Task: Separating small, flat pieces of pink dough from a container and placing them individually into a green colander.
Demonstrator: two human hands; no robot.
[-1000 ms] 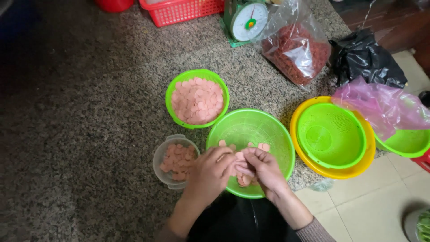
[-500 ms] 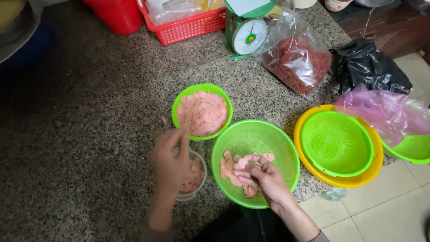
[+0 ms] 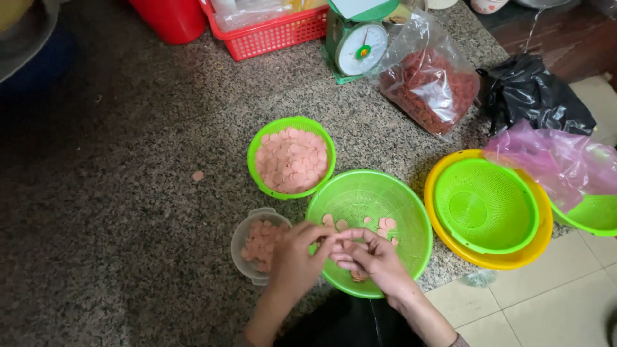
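Both hands meet over the near rim of a large green colander (image 3: 379, 199) that holds several thin pink round slices (image 3: 385, 223). My left hand (image 3: 297, 257) pinches slices together with my right hand (image 3: 369, 256), fingertips touching. A small clear tub (image 3: 247, 239) with pink slices sits just left of my left hand. Beyond it stands a small green bowl (image 3: 265, 142) filled with pink slices (image 3: 292, 160). One loose slice (image 3: 198, 175) lies on the granite counter (image 3: 116, 193).
To the right, a green colander (image 3: 485, 205) nests in a yellow basin (image 3: 527, 254), beside a pink plastic bag (image 3: 559, 160) and black bag (image 3: 536, 96). At the back stand a green kitchen scale (image 3: 357, 42), a bag of red bits (image 3: 427, 83) and a red basket (image 3: 270, 32).
My left hand came back from the small green bowl and tub to the large colander, joining my right hand. The camera view shifted slightly.
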